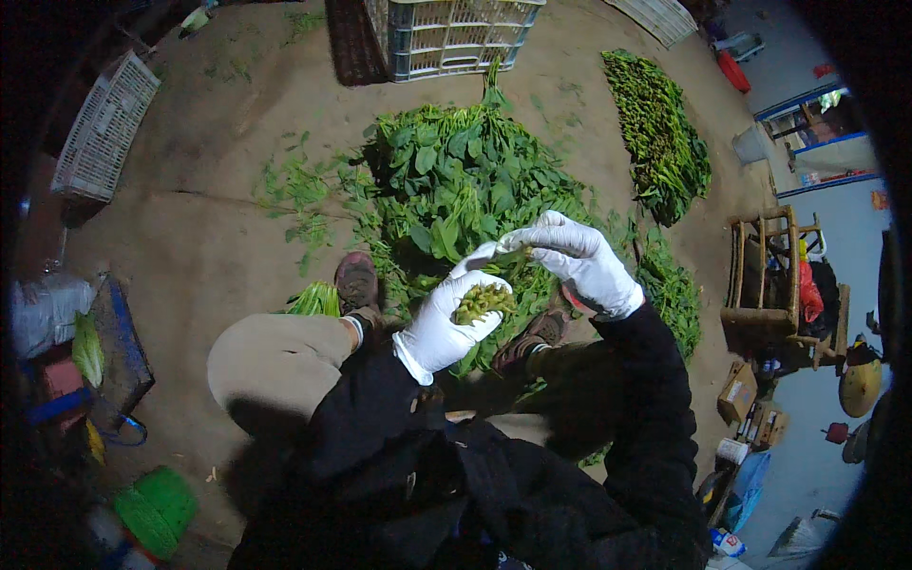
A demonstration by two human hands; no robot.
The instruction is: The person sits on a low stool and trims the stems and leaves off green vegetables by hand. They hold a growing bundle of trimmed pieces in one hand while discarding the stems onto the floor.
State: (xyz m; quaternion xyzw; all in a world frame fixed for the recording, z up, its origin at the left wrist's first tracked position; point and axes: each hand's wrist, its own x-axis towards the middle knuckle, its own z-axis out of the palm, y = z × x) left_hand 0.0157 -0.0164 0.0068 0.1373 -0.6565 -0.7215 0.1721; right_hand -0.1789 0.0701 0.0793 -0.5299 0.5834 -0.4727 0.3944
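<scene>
My left hand (450, 322), in a white glove, is wrapped around a bundle of green stems (484, 304), their cut ends facing me. Just right of it, my right hand (581, 265), also white-gloved, bends its fingers toward the left fingertips. A thin green stem (526, 252) shows between its thumb and fingers, mostly hidden. Below both hands, a large heap of leafy greens (463, 171) lies on the floor between and beyond my shoes. More loose greens (670, 292) spread to the right.
A plastic crate (463, 39) stands beyond the heap, another crate (107, 125) at far left. Bundled greens (655, 135) lie in rows at upper right. A bamboo chair (762, 271) and cardboard boxes (737, 392) line the right wall. A green bucket (155, 509) sits at lower left.
</scene>
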